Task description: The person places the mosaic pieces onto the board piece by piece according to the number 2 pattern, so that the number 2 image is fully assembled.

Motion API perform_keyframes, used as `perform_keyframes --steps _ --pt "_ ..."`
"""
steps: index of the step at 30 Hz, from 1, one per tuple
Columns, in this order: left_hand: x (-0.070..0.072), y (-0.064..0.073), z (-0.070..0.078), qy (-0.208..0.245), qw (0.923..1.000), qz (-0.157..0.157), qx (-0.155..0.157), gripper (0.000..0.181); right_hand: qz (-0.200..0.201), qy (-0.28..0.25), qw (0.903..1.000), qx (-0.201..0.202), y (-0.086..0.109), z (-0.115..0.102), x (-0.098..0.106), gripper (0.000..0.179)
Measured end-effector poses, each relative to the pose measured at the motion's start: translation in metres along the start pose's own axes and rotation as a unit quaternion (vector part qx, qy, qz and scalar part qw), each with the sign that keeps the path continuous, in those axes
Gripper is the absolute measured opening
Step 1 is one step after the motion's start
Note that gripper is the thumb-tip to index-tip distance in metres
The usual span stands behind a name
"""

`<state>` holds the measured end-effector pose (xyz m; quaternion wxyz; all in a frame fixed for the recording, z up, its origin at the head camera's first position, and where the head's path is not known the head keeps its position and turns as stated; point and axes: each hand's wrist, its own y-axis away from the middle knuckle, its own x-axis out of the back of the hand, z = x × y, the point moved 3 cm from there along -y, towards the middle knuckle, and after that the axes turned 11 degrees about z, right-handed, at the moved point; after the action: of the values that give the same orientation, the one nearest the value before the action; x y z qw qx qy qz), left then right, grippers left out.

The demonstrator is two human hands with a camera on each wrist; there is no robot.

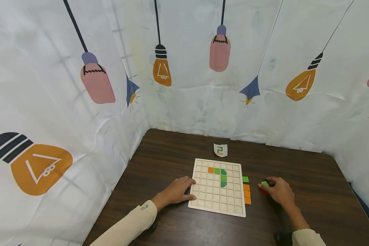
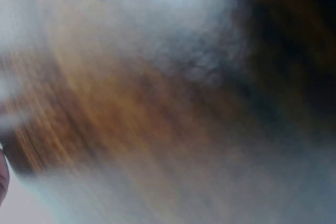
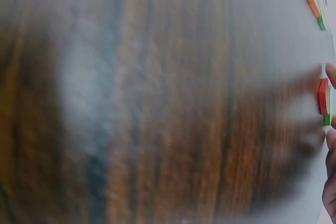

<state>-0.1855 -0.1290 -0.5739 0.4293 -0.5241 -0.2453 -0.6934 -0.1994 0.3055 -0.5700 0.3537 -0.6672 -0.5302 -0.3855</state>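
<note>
Wooden grid board lies flat on the dark wood-grain table, between the two hands. Seated in its cells are an orange square tile, two light green squares and two dark green rounded tiles, forming a short row that turns downward. Left hand rests at the board's left edge, thumb and fingers spread apart, holding no tile. Right hand, well apart from the board, appears to pinch a light green tile between thumb and finger, with a red tile directly against it; whether either is clear of the tabletop cannot be told. Further orange tiles and one green square line the board's right edge. Beyond the far edge lies a small pattern card. Step in hand is judged to be tile selection; the next move would call for separating the two tiles and squaring one to a cell.
</note>
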Motion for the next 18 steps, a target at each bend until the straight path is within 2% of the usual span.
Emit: perform_keyframes --steps 7,13,18 --pt "-0.0012 0.0005 -0.0002 -0.001 1.0 0.0 0.001 0.063 0.014 0.004 0.9995 -0.028 0.005 -0.0026 -0.0012 0.075" --pt "-0.0012 0.0001 -0.0003 0.002 1.0 -0.001 0.002 0.063 0.025 -0.004 0.999 -0.038 0.0085 -0.0049 -0.001 0.059" --pt "-0.0001 -0.0002 0.0 0.003 1.0 -0.002 0.005 0.063 0.011 -0.016 0.9995 -0.025 0.0072 -0.0062 -0.002 0.051"
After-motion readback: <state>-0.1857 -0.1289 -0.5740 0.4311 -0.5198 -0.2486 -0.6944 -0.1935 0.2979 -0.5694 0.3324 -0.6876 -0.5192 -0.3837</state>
